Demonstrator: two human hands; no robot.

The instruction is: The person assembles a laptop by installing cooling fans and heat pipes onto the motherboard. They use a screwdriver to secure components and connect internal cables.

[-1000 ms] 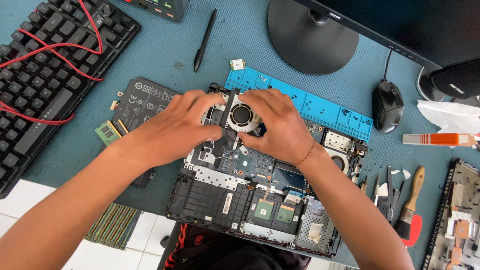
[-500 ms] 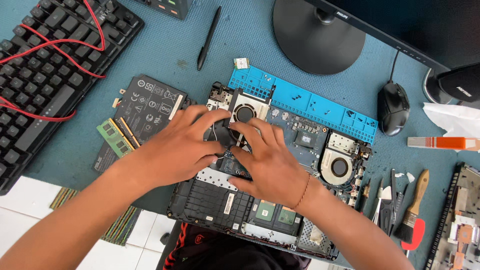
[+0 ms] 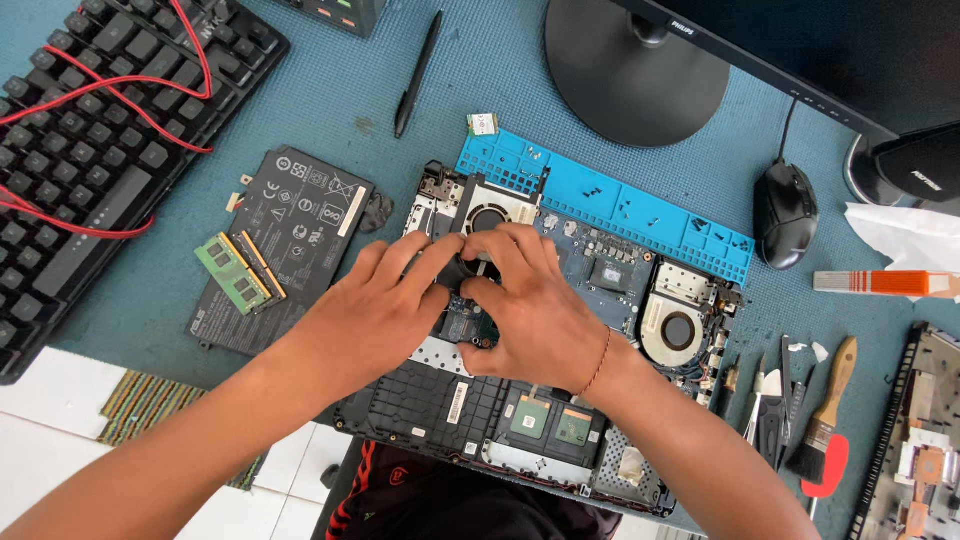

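An opened laptop base lies in front of me with its board and two fans bare. My left hand and my right hand meet over the board just below the left fan. The fingertips of both hands pinch a small black part between them. What that part joins to is hidden under my fingers. The right fan is uncovered, apart from both hands.
A blue screw tray lies behind the laptop. A black battery with green memory sticks is at the left, beyond it a keyboard. A pen, monitor stand, mouse and brush surround it.
Both hands have come down off the left fan toward me and now pinch together over the board below it. The fan shows again.
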